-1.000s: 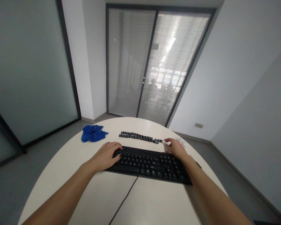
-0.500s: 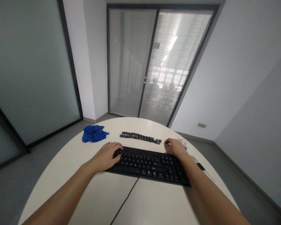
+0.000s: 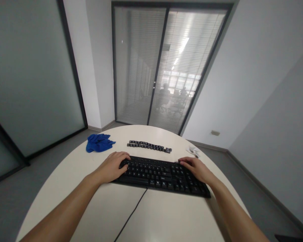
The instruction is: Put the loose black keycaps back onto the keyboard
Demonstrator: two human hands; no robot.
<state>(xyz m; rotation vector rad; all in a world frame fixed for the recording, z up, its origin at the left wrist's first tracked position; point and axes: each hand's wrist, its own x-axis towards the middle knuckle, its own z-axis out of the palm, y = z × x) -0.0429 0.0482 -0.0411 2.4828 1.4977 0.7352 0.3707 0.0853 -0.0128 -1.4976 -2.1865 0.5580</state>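
A black computer keyboard [image 3: 151, 173] lies on the round white table, with its cable running toward me. My left hand [image 3: 114, 166] is closed over the keyboard's left end, thumb on the keys and fingers at the far edge. My right hand [image 3: 195, 168] is over the upper right part of the keyboard, its thumb and fingertips brought together near the far edge. Whatever they pinch is too small to make out. Beyond the keyboard, loose black keycaps [image 3: 148, 145] are lined up in two rows.
A crumpled blue cloth [image 3: 99, 143] rests at the far left of the table [image 3: 73, 174]. Near its right edge lies a small crumpled white item [image 3: 193, 150]. The black cable [image 3: 131, 215] crosses the near side. Glass partitions and walls surround the table.
My right hand has drawn back from beside the right end of the keycap rows to the keyboard's far edge. My left hand stays on the keyboard. The view has shifted slightly.
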